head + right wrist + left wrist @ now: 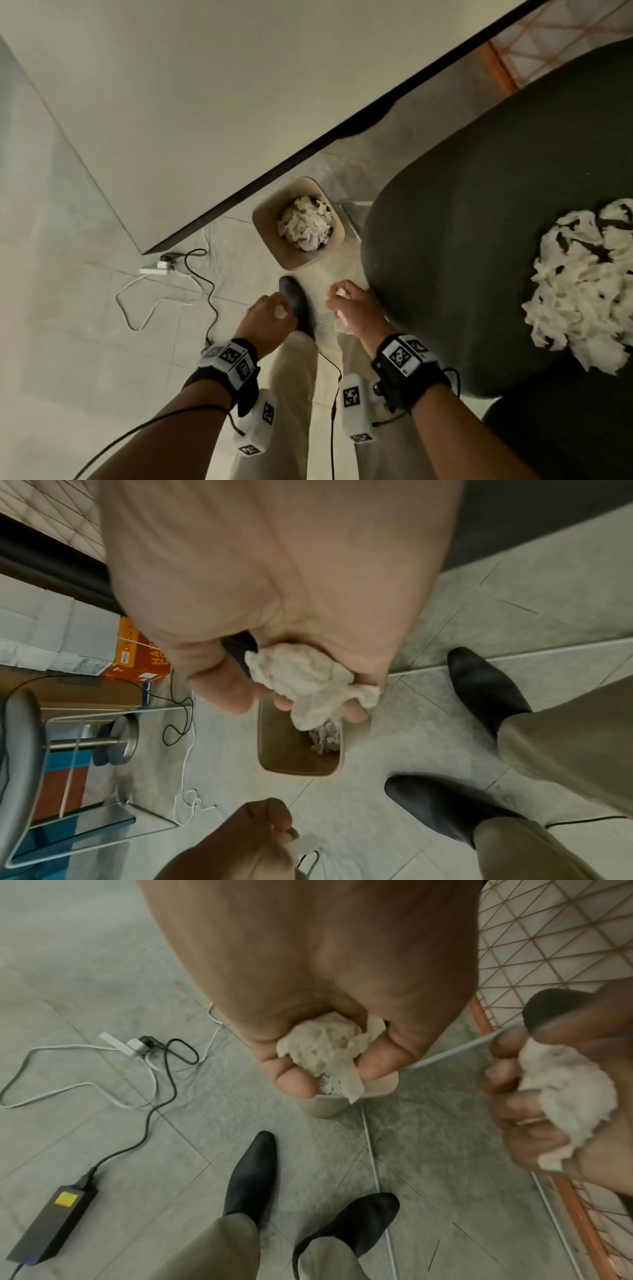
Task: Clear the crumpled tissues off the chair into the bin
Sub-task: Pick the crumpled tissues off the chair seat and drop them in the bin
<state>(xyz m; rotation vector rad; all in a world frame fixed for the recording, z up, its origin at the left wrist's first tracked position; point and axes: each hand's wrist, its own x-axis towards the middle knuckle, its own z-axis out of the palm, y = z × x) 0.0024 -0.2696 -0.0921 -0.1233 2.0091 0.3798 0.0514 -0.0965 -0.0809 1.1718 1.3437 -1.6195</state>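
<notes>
A white extension lead (pixel 154 270) and a dark cable (pixel 202 281) trail over the pale floor tiles at far left; a shuffled foot could snag them, though they lie apart from the black shoe (pixel 297 305).

The left hand (pixel 269 317) has its fingers curled tight round a crumpled tissue wad (pixel 323 1046), soft, ragged and feather-light. It hangs on the near side of the bin (pixel 265 219), not over the opening. Let go from here, the wad would likely drop on the floor short of the rim, or drift as it falls.

The bin is a small square tub with rounded corners and smooth beige walls, already heaped with tissue (pixel 305 224). More thrown on top may bounce or spill over the edge.

The right hand (pixel 354 310) likewise grips a second wad (pixel 304 681), with a loose tail hanging below the fingers that could tear off or snag.

To the right, the chair (pixel 479 205) has a dark, matt, rounded seat. A large pile of tissues (pixel 582 281) is still on it near the right edge, so several more trips look needed.
</notes>
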